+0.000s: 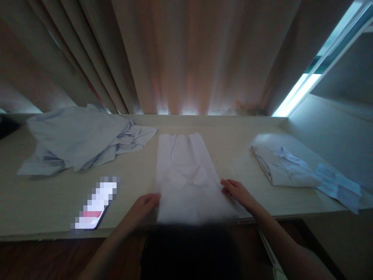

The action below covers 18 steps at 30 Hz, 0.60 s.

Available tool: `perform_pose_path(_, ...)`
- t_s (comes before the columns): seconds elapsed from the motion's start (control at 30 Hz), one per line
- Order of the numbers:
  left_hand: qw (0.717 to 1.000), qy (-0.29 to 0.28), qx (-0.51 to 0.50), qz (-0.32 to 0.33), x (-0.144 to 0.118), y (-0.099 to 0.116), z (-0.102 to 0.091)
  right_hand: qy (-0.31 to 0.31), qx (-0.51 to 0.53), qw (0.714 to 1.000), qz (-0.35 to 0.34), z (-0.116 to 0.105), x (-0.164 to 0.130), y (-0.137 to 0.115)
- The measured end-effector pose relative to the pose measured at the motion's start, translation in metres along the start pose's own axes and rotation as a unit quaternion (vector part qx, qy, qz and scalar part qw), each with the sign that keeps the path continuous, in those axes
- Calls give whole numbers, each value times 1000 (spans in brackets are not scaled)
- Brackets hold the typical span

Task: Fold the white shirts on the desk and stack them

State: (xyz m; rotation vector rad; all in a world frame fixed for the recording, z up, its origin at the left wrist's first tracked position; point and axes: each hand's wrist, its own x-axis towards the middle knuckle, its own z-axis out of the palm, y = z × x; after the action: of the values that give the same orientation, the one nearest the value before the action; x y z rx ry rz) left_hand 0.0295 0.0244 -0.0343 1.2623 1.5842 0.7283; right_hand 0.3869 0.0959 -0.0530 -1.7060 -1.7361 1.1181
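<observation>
A white shirt [186,198] lies on the pale table in front of me, its long sides folded in and its collar facing up near the middle. My left hand [148,203] is at the shirt's left edge, fingers closed on the cloth. On the opposite edge, a little higher, my right hand [234,189] has its fingers and thumb drawn together on the fabric. The shirt's near end reaches the table's front edge, where a dark shape partly hides it.
A crumpled heap of white cloth [78,136] lies at the left. Before it rests a phone [97,202] with a lit, blurred-out screen. A folded white garment [285,167] and a pale bluish packet [338,182] lie right. Curtains [186,58] hang behind the table [233,144].
</observation>
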Motion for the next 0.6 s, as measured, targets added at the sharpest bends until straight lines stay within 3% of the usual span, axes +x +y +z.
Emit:
perform_pose_path(0.17, 987, -30, 133, 84, -31, -31, 12, -3, -30, 1000, 5, 9, -47, 18)
perform_pose_path(0.23, 973, -50, 171, 146, -36, -38, 16, 12, -34, 999, 0, 16, -59, 19)
perform_pose_path(0.3, 965, -31, 193, 173, -38, -41, 17, 46, -40, 998, -18, 23, -62, 17)
perform_pose_path(0.4, 979, 37, 166, 117, -38, -42, 16, 126, -28, 990, -51, 29, -57, 14)
perform_pose_path(0.47, 987, 52, 140, 66, -38, -43, 15, 157, -37, 985, -56, 30, -53, 15)
perform_pose_path(0.6, 978, 25, 209, 12, -36, -40, 13, 60, -124, 990, -18, 29, -48, 21)
